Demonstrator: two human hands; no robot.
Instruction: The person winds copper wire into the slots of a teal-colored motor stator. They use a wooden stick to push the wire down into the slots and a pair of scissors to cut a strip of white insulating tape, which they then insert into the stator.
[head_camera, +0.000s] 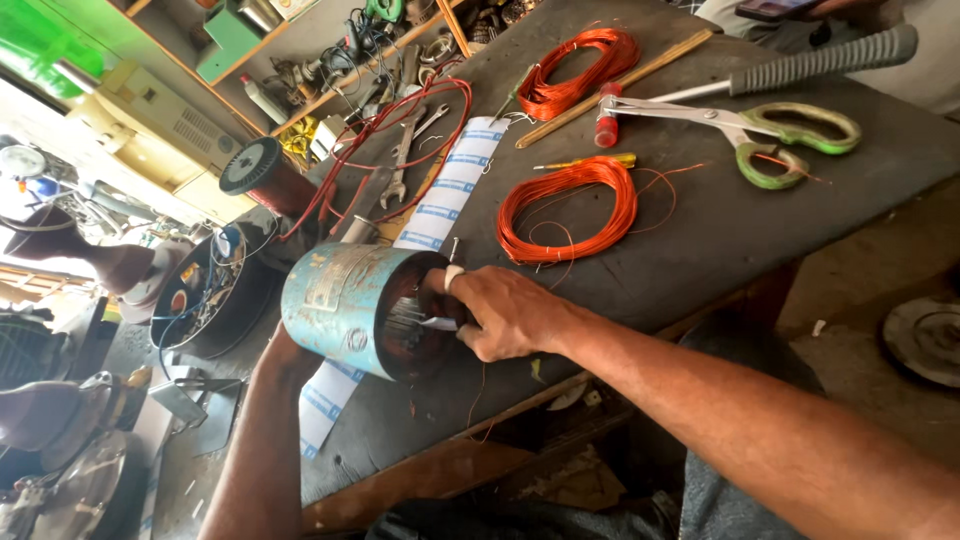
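Both forearms are bare, no sleeves in sight. The right hand (505, 312) wears a pale wrap on one fingertip. Dark trousers below.

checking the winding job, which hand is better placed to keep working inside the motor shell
Right. The right hand is at the open end of the motor shell, its fingers at the slots with a white slip. The left hand is hidden behind the shell, seemingly steadying it.
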